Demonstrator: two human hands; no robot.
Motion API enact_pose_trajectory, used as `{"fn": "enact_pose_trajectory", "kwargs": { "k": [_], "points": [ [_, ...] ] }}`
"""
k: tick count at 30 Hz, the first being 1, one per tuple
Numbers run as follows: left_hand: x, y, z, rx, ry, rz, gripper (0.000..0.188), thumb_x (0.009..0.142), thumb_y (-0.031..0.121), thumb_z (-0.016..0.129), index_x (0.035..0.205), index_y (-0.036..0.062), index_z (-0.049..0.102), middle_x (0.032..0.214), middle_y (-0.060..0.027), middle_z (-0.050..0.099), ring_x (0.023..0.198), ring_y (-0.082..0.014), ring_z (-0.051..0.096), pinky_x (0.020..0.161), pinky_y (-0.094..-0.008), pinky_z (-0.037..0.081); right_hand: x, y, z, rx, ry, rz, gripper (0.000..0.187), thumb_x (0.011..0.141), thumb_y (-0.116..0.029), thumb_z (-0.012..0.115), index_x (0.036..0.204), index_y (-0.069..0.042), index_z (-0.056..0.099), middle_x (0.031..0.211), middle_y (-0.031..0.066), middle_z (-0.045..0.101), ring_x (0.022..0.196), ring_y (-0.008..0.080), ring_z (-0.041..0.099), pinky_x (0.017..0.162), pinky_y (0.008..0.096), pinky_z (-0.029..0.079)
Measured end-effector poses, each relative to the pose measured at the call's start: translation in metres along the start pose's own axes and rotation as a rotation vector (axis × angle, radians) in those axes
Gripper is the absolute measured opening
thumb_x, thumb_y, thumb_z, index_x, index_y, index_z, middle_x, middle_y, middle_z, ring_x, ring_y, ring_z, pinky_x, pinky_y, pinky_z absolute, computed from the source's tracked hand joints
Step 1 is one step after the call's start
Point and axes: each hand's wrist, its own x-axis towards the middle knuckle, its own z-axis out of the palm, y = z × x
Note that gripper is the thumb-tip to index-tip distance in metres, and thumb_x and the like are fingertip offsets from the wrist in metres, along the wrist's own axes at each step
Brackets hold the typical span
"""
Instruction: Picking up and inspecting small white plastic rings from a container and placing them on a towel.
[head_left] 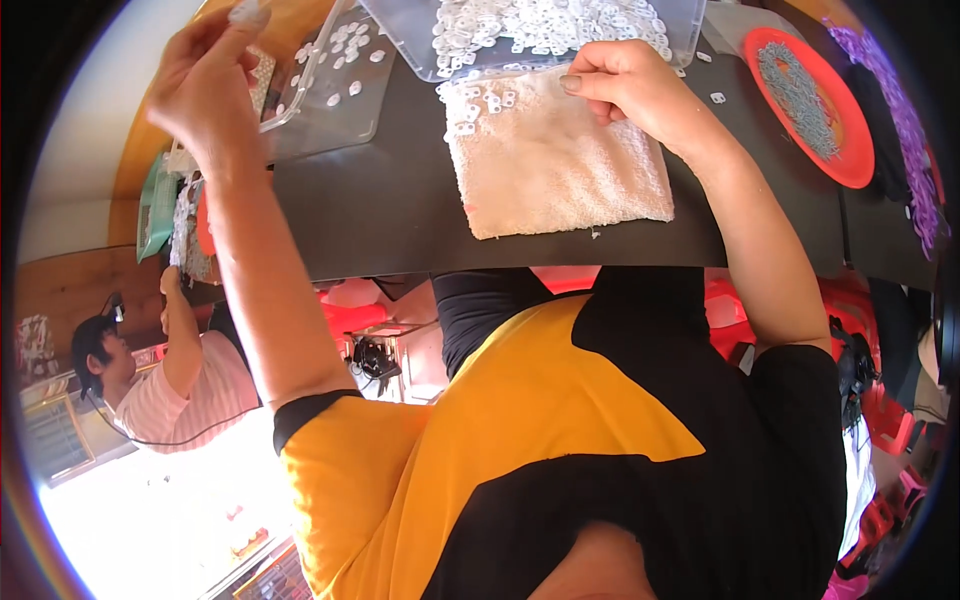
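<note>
My left hand [207, 100] is raised at the far left, above a clear plastic tray [350, 130] with several white oval pieces [352, 40]. A small whitish translucent piece [248, 14] is pinched at its fingertips, partly cut off by the picture's edge. My right hand [640, 88] is over the far right part of a beige towel [560, 170], thumb and fingers closed together. Whether anything small is between them is hidden. Several small white plastic pieces with holes [494, 101] lie at the towel's far left corner.
Beyond the towel stands a clear bin [420, 50] heaped with white pieces. A red plate [855, 150] of small grey metal parts lies to the right, by purple strands [905, 140]. A green basket [155, 215] stands left, where a co-worker [185, 385] sits.
</note>
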Motion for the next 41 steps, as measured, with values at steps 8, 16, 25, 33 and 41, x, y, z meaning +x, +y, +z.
{"fn": "enact_pose_trajectory", "kwargs": {
  "k": [8, 16, 25, 33, 41],
  "points": [
    [-0.093, -0.002, 0.011, 0.020, -0.262, 0.218, 0.014, 0.076, 0.002, 0.075, 0.088, 0.0041, 0.070, 0.075, 0.0020, 0.060, 0.065, -0.0053, 0.052, 0.061, -0.0207, 0.044, -0.003, 0.001, -0.004, -0.078, 0.157, -0.180, 0.008, 0.090, -0.009, 0.060, 0.089, -0.002, 0.063, 0.068, -0.0037, 0.051, 0.063, 0.0049, 0.047, 0.058, 0.0216, 0.040],
    [-0.134, -0.068, 0.037, 0.209, -0.666, 0.032, 0.021, 0.076, 0.010, 0.074, 0.095, 0.0034, 0.067, 0.082, -0.0111, 0.060, 0.070, -0.0251, 0.060, 0.063, -0.0354, 0.047, -0.012, -0.002, 0.010, -0.779, 0.015, -0.497, 0.002, 0.076, -0.008, 0.060, 0.076, -0.006, 0.061, 0.081, 0.0070, 0.062, 0.077, 0.0273, 0.063, 0.069, 0.0385, 0.049],
    [-0.140, -0.070, 0.045, 0.125, -0.707, -0.085, 0.012, 0.079, 0.007, 0.070, 0.087, 0.0009, 0.065, 0.080, -0.0121, 0.064, 0.070, -0.0265, 0.064, 0.065, -0.0339, 0.050, -0.010, 0.007, 0.007, -0.699, 0.080, -0.459, 0.003, 0.077, -0.003, 0.057, 0.078, -0.005, 0.060, 0.081, 0.0092, 0.063, 0.079, 0.0284, 0.062, 0.069, 0.0391, 0.048],
    [-0.140, -0.077, 0.044, 0.114, -0.712, 0.026, 0.009, 0.079, 0.006, 0.068, 0.086, 0.0020, 0.064, 0.080, -0.0134, 0.064, 0.067, -0.0288, 0.064, 0.062, -0.0348, 0.050, -0.009, 0.002, 0.004, -0.218, 0.052, -0.306, 0.007, 0.078, 0.000, 0.058, 0.085, -0.001, 0.060, 0.076, 0.0090, 0.063, 0.067, 0.0196, 0.059, 0.065, 0.0297, 0.047],
    [-0.143, -0.066, 0.040, 0.039, -0.590, -0.216, 0.006, 0.083, 0.004, 0.061, 0.088, 0.0022, 0.064, 0.089, -0.0061, 0.071, 0.071, -0.0193, 0.067, 0.067, -0.0339, 0.053, -0.006, 0.009, 0.009, -0.562, 0.095, -0.357, 0.007, 0.077, -0.010, 0.062, 0.081, -0.004, 0.062, 0.083, 0.0105, 0.066, 0.075, 0.0245, 0.065, 0.073, 0.0386, 0.049]
  ]
}}
